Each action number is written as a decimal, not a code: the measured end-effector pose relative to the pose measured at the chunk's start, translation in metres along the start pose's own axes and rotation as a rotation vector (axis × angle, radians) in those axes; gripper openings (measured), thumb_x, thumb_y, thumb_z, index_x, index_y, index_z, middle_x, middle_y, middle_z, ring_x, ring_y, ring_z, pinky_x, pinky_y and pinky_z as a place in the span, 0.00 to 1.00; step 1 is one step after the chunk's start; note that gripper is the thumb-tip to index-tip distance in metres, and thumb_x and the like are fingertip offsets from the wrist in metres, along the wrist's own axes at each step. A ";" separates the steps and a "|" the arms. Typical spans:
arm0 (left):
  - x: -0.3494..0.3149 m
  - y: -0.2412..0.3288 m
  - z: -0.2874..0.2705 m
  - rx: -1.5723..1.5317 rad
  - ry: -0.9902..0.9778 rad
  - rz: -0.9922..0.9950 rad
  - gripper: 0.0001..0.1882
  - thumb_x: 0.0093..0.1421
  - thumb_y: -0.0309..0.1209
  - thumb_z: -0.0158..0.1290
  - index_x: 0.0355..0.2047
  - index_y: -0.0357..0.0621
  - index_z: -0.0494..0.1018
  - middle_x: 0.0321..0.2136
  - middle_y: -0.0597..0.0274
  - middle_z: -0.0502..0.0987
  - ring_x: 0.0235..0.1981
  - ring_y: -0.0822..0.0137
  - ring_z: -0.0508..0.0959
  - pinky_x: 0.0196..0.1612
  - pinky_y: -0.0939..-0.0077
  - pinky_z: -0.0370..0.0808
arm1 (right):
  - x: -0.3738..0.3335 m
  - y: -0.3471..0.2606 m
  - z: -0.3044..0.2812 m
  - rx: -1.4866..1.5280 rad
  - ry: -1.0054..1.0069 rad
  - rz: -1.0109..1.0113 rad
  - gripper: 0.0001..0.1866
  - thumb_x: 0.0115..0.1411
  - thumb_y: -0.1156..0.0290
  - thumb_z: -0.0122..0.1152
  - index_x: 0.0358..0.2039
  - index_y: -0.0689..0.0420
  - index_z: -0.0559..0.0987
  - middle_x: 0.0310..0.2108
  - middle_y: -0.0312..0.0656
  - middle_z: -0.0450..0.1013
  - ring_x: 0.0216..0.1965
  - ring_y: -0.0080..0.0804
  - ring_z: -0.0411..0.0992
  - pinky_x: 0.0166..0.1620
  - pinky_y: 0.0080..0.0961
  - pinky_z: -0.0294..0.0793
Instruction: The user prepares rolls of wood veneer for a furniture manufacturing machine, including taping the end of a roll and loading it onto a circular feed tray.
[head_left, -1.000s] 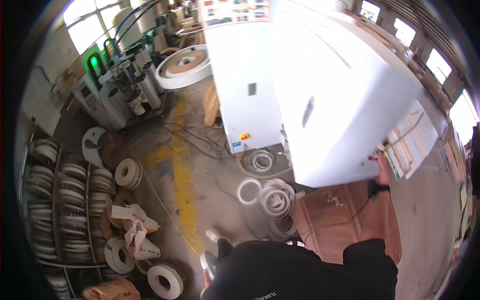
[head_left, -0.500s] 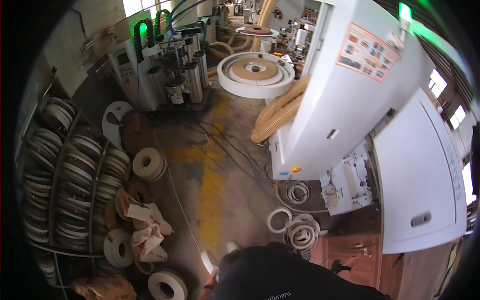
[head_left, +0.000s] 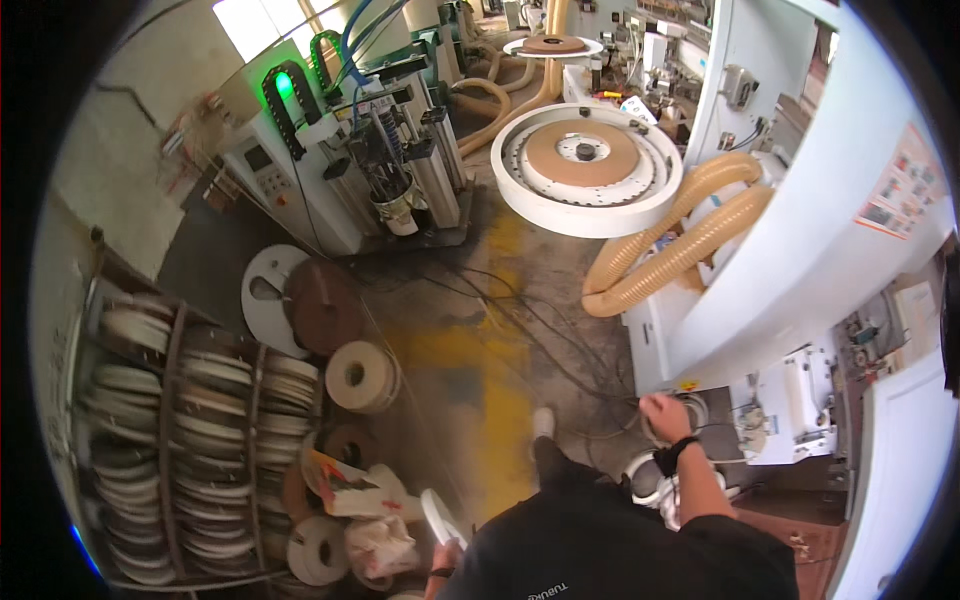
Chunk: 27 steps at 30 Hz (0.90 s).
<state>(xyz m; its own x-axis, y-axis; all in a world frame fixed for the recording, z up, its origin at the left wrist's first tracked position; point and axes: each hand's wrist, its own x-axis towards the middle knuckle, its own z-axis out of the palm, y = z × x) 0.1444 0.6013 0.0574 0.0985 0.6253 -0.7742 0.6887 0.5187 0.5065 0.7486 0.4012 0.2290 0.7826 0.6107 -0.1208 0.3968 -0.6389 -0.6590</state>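
My left hand (head_left: 447, 556), low in the picture beside my dark shirt, is closed on the edge of a thin white roll of edge banding (head_left: 438, 517). The roll stands tilted, seen nearly edge-on, and its lower part lies by my clothing. Out to the right, my right hand (head_left: 664, 417) has its fingers curled in with nothing visible in them; a black band circles that wrist. Below this hand, on the floor, lie white coils (head_left: 648, 480), partly covered by my forearm. One white shoe (head_left: 543, 422) shows ahead of my body.
At left a rack (head_left: 172, 440) holds several rolls, with more rolls (head_left: 360, 376) and bags (head_left: 380, 545) on the floor. A round white turntable (head_left: 590, 215) with a brown roll stands ahead. Right are ribbed hoses (head_left: 680, 275) and a white machine (head_left: 790, 270); black cables (head_left: 545, 340) cross the floor.
The view has shifted to the right and nearer the turntable. My right arm has swung out into sight over the floor coils. My left hand still holds the white roll.
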 end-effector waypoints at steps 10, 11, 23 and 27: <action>0.119 0.145 -0.070 0.209 -0.021 0.228 0.18 0.56 0.38 0.56 0.42 0.39 0.79 0.27 0.47 0.78 0.35 0.56 0.80 0.40 0.59 0.77 | 0.377 -0.219 0.002 0.059 0.092 -0.125 0.33 0.66 0.44 0.53 0.59 0.61 0.74 0.51 0.55 0.77 0.54 0.52 0.75 0.57 0.42 0.72; 0.128 0.166 -0.070 0.188 -0.028 0.217 0.18 0.56 0.38 0.56 0.42 0.39 0.79 0.27 0.47 0.78 0.35 0.57 0.80 0.39 0.59 0.77 | 0.400 -0.238 -0.003 -0.018 0.054 -0.055 0.36 0.66 0.42 0.50 0.61 0.62 0.72 0.54 0.57 0.76 0.57 0.53 0.73 0.60 0.42 0.70; 0.384 0.418 -0.141 0.327 -0.176 0.300 0.17 0.57 0.38 0.57 0.41 0.40 0.78 0.26 0.49 0.78 0.33 0.57 0.80 0.38 0.60 0.77 | 0.584 -0.282 0.025 -0.380 -0.012 0.403 0.51 0.64 0.33 0.45 0.65 0.74 0.62 0.67 0.61 0.60 0.68 0.48 0.61 0.69 0.39 0.58; 0.480 0.464 -0.193 0.402 -0.229 0.422 0.16 0.57 0.38 0.57 0.41 0.40 0.78 0.26 0.49 0.77 0.33 0.57 0.80 0.37 0.60 0.77 | 0.607 -0.293 0.030 -0.445 0.030 0.472 0.53 0.64 0.30 0.43 0.65 0.74 0.62 0.66 0.62 0.62 0.69 0.47 0.61 0.69 0.40 0.58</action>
<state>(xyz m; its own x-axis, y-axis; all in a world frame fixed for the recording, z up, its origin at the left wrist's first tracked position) 0.3729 1.2548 -0.0054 0.5421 0.5643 -0.6227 0.7686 -0.0334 0.6389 1.0927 0.9729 0.3271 0.9318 0.2080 -0.2973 0.1631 -0.9721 -0.1688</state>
